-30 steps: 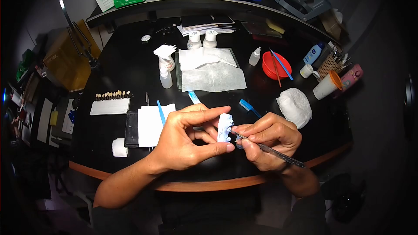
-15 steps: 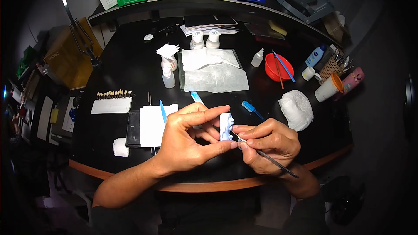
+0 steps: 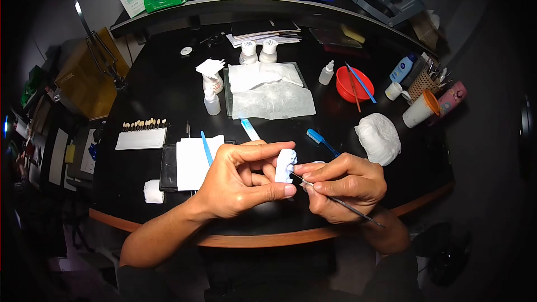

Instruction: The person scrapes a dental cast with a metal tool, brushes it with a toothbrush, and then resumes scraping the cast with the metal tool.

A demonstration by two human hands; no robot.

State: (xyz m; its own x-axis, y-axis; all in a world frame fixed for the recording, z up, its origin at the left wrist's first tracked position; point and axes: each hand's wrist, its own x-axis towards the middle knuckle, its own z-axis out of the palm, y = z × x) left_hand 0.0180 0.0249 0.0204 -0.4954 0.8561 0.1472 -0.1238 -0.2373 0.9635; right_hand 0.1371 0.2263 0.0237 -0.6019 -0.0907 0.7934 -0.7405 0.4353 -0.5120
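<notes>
My left hand (image 3: 230, 183) pinches a small whitish-blue dental cast (image 3: 284, 166) between thumb and index finger, tooth side facing right. My right hand (image 3: 348, 185) grips a slim dental instrument (image 3: 352, 209) like a pen, its dark handle slanting down to the right. The thin tip meets the tooth side of the cast, or comes very near it; the exact contact is too small to tell. Below the left hand's wrist side lies a white paper pad (image 3: 193, 162) with a blue stick (image 3: 206, 146) on it. A blue toothbrush (image 3: 323, 141) lies beyond the right hand.
A tooth shade guide (image 3: 141, 137) sits at left. Farther back are dropper bottles (image 3: 211, 102) and a paper-covered glass slab (image 3: 274, 103). To the right stand a red bowl (image 3: 348, 86), a wad of white tissue (image 3: 378, 140) and an orange-rimmed cup (image 3: 418, 113). The wooden table edge (image 3: 268, 240) runs in front.
The cast has turned slightly in my left hand, showing more of its face, and moved a little left. The instrument tip has shifted left with it. The view has moved slightly.
</notes>
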